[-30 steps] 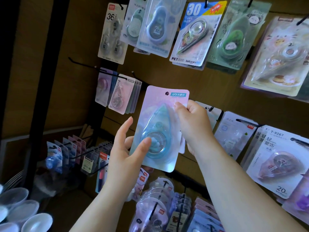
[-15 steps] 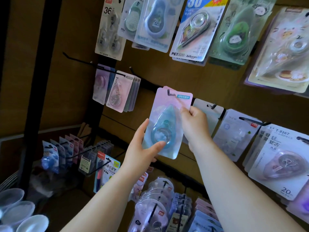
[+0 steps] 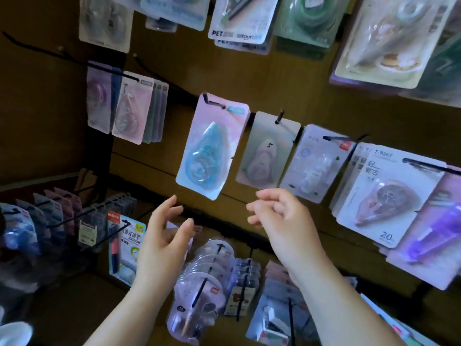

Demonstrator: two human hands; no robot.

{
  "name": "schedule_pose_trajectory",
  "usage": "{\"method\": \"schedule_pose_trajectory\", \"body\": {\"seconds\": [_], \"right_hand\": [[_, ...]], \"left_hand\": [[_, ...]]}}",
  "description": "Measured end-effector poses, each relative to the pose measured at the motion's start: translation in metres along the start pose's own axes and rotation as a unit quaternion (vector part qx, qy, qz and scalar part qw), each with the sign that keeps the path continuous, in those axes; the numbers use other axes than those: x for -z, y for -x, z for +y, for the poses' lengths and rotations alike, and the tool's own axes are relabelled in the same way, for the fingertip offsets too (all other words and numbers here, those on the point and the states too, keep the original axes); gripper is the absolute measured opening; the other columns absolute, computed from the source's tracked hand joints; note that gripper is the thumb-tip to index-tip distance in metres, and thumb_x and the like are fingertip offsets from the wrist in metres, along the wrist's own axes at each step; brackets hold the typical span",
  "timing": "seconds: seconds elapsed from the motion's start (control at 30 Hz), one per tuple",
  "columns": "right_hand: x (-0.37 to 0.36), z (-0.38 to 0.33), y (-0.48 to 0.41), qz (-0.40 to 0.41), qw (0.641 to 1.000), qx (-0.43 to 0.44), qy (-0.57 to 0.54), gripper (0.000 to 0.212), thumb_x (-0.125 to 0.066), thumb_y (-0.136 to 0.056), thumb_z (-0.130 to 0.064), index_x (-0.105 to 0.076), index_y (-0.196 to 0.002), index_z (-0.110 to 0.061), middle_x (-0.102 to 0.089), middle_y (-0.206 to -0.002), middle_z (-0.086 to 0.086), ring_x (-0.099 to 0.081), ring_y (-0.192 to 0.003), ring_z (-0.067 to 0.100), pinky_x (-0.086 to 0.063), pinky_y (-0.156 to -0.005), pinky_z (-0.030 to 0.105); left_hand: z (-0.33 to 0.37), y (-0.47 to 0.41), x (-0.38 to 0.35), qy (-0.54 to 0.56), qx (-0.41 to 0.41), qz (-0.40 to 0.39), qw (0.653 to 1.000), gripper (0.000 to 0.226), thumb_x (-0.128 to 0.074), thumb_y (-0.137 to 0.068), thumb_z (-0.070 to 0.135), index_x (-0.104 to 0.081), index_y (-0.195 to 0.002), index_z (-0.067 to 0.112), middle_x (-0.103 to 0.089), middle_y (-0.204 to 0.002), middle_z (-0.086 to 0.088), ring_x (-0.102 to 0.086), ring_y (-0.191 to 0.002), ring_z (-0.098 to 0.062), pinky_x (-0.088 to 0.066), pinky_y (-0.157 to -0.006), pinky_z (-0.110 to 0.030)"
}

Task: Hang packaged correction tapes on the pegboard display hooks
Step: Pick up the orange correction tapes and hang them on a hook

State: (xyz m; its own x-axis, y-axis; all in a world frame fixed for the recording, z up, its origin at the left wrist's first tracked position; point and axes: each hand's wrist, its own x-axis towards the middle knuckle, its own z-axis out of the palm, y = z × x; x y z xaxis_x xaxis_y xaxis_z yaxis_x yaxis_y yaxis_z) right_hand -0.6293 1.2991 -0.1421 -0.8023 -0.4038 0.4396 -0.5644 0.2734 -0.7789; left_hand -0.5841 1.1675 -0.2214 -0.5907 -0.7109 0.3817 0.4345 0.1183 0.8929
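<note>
A pink card with a blue teardrop correction tape hangs tilted on a black display hook in the middle of the brown pegboard. Nothing holds it. My left hand is below and left of the pack, fingers apart, empty. My right hand is below and right of it, fingers loosely curled, also empty. Both hands are clear of the card.
Other packaged correction tapes hang all around: a pale pack just right, a white T-9267 pack further right, pink packs left, several above. Round packs on hooks stick out below my hands. A black upright post stands at left.
Both hands held the pink pack against the hook; now it hangs there alone and both hands have let go and dropped below it. The camera has moved closer.
</note>
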Motion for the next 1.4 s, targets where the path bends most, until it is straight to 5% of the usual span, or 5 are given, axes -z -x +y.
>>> {"method": "schedule_pose_trajectory", "body": {"seconds": [0.2, 0.47, 0.83, 1.0, 1.4], "right_hand": [[0.043, 0.052, 0.085, -0.008, 0.988, -0.142, -0.060, 0.024, -0.050, -0.089, -0.008, -0.059, -0.071, -0.021, -0.067, -0.054, -0.007, -0.058, -0.046, 0.005, -0.050, -0.052, 0.017], [0.096, 0.193, 0.229, 0.137, 0.885, -0.423, -0.136, 0.026, -0.045, -0.091, 0.001, -0.052, -0.067, -0.007, -0.057, -0.035, 0.000, -0.049, -0.027, 0.007, -0.043, -0.035, 0.017], [0.070, 0.369, 0.294, 0.088, 0.758, -0.646, -0.025, 0.016, -0.045, -0.090, -0.008, -0.061, -0.091, -0.008, -0.058, -0.076, 0.007, -0.059, -0.078, 0.025, -0.048, -0.069, 0.034], [0.049, 0.413, 0.295, 0.027, 0.757, -0.651, 0.039, 0.019, -0.043, -0.094, -0.013, -0.057, -0.105, -0.006, -0.058, -0.096, 0.007, -0.052, -0.085, 0.018, -0.040, -0.077, 0.025], [0.010, 0.493, 0.311, -0.034, 0.731, -0.642, 0.228, 0.092, -0.070, -0.075, -0.032, -0.015, -0.145, -0.011, -0.029, -0.147, 0.018, -0.034, -0.133, 0.035, -0.035, -0.107, 0.042]], "left_hand": [[-0.027, 0.106, -0.016, 0.131, 0.062, -0.146, 0.979, 0.017, -0.066, -0.072, 0.007, -0.071, -0.062, 0.020, -0.068, -0.054, -0.003, -0.055, -0.043, -0.002, -0.046, -0.047, -0.010], [-0.116, 0.221, -0.075, -0.013, 0.245, -0.347, 0.905, 0.027, -0.049, -0.087, -0.003, -0.060, -0.067, 0.011, -0.059, -0.045, 0.000, -0.053, -0.045, -0.005, -0.043, -0.046, -0.008], [-0.278, 0.288, -0.105, -0.284, 0.385, -0.447, 0.756, 0.031, -0.050, -0.087, 0.000, -0.054, -0.065, 0.022, -0.068, -0.091, -0.013, -0.060, -0.092, -0.028, -0.044, -0.077, -0.029], [-0.321, 0.289, -0.096, -0.334, 0.404, -0.474, 0.708, 0.032, -0.049, -0.092, 0.018, -0.051, -0.123, 0.013, -0.051, -0.131, -0.011, -0.048, -0.101, -0.014, -0.035, -0.078, -0.015], [-0.376, 0.288, -0.065, -0.457, 0.300, -0.587, 0.597, 0.063, -0.042, -0.093, 0.030, -0.007, -0.146, 0.027, 0.001, -0.157, 0.000, -0.012, -0.143, -0.023, -0.025, -0.113, -0.036]]}}
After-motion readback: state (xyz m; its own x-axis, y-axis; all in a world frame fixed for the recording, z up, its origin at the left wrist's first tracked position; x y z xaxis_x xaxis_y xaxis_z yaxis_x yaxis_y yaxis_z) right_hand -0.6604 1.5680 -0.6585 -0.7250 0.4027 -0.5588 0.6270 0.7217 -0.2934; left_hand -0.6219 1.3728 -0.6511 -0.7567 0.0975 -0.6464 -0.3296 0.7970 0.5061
